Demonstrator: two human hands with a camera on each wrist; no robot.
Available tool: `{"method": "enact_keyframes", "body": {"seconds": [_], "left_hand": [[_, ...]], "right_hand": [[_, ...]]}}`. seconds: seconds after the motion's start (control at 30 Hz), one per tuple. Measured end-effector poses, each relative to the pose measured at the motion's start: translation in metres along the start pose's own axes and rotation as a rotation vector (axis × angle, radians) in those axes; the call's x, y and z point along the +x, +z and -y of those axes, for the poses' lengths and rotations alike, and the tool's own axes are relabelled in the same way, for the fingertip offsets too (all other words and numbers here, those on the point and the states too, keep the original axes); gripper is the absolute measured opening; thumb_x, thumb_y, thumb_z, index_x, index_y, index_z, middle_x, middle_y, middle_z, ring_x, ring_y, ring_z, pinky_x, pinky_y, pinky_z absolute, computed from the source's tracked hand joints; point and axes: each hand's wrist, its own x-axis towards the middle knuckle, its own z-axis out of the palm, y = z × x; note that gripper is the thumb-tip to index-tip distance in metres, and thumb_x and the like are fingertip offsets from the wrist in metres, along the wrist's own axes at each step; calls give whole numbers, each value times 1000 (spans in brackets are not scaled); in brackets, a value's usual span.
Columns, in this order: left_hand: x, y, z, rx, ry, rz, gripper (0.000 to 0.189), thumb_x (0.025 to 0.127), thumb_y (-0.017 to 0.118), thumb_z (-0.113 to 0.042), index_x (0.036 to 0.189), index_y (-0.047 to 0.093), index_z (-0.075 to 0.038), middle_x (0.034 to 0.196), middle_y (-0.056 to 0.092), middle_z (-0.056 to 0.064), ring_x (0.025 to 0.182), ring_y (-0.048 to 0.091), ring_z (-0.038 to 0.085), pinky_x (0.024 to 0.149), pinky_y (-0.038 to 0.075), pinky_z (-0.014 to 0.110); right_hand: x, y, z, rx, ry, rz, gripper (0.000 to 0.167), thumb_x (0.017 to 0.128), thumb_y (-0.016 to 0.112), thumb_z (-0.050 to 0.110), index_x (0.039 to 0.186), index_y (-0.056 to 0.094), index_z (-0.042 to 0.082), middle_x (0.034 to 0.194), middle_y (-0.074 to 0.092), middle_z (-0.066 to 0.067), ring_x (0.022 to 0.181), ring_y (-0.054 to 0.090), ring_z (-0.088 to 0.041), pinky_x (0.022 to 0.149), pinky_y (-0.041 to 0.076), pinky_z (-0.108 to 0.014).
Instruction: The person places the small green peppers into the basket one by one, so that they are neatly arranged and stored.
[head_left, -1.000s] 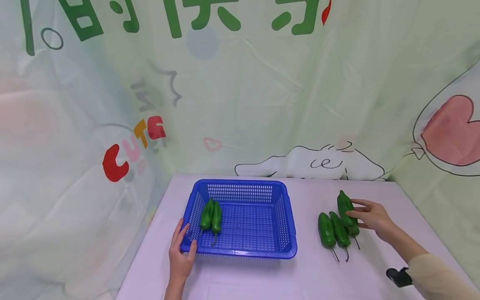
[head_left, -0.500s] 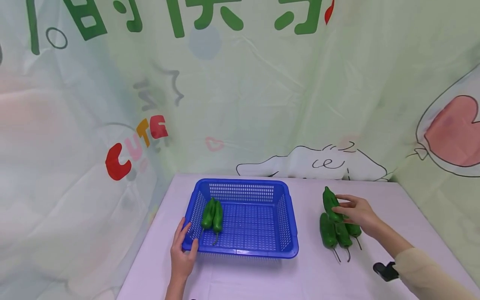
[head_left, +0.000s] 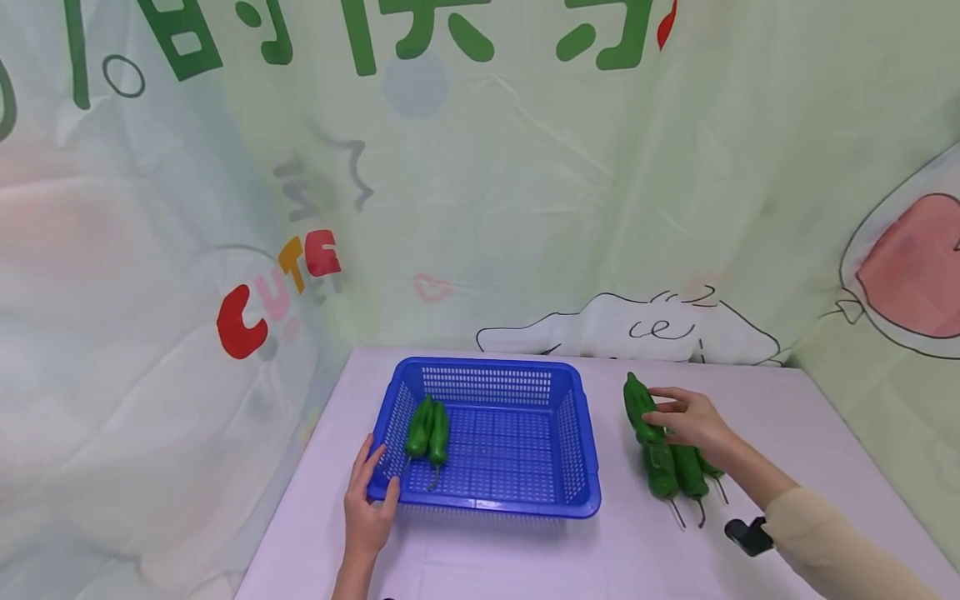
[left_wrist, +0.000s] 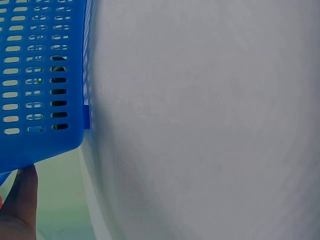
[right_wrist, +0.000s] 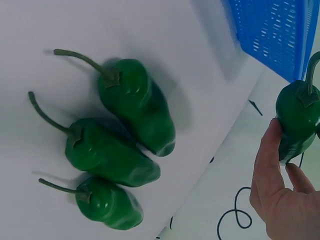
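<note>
My right hand (head_left: 693,421) pinches a green pepper (head_left: 636,404) between thumb and fingers; in the right wrist view the held pepper (right_wrist: 296,117) has its stem pointing up. Behind it on the table lie three more green peppers, a left one (head_left: 662,475), a middle one (head_left: 688,477) and a right one (head_left: 712,467) partly hidden by the hand. A blue plastic basket (head_left: 487,505) stands left of centre, with two green peppers (head_left: 438,437) side by side in its left part. My left hand (head_left: 366,512) grips the basket's near left corner, its thumb (left_wrist: 22,192) against the rim.
A pale cloth covers the table (head_left: 480,562). Printed curtains (head_left: 540,208) hang behind it and on both sides. A black wrist device (head_left: 748,537) sits at my right sleeve (head_left: 817,533).
My right hand has carried the pepper off the group and to the left, toward the basket. The left hand stays at the basket's corner. The head view has shifted slightly.
</note>
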Motion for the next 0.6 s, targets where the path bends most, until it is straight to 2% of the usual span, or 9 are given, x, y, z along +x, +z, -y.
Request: {"method": "enact_keyframes", "body": {"seconds": [0.07, 0.27, 0.33, 0.5, 0.6], "left_hand": [[1, 0, -5, -6, 7, -6, 53, 78, 69, 12, 130, 58, 7, 145, 45, 28, 132, 41, 50, 110, 24, 9], [9, -6, -35, -21, 13, -4, 50, 76, 68, 15, 125, 58, 14, 140, 45, 35, 127, 42, 57, 109, 26, 10], [8, -5, -29, -12, 10, 2, 51, 77, 68, 13, 127, 59, 11, 142, 46, 32, 127, 43, 55, 109, 26, 10], [0, 0, 1, -9, -2, 9, 53, 80, 69, 6, 132, 59, 3, 148, 44, 23, 133, 41, 47, 110, 25, 10], [0, 0, 3, -13, -1, 8, 51, 82, 69, 4, 132, 59, 1, 148, 44, 22, 134, 40, 47, 110, 25, 11]], "right_hand": [[1, 3, 3, 2, -1, 3, 68, 94, 67, 16, 147, 33, -9, 138, 38, -42, 119, 52, -49, 87, 55, -51], [7, 14, 12, 12, -15, 21, 69, 93, 67, 17, 148, 34, -7, 139, 38, -41, 121, 52, -49, 88, 55, -50], [9, 19, 16, 14, -14, 22, 69, 93, 67, 18, 148, 34, -6, 140, 38, -41, 121, 51, -49, 88, 55, -50], [14, 31, 26, 27, -27, 33, 68, 92, 68, 16, 148, 35, -5, 139, 39, -40, 121, 51, -49, 87, 56, -51], [16, 40, 35, 40, -46, 44, 68, 92, 68, 15, 148, 35, -5, 138, 40, -40, 119, 54, -48, 86, 57, -49]]}}
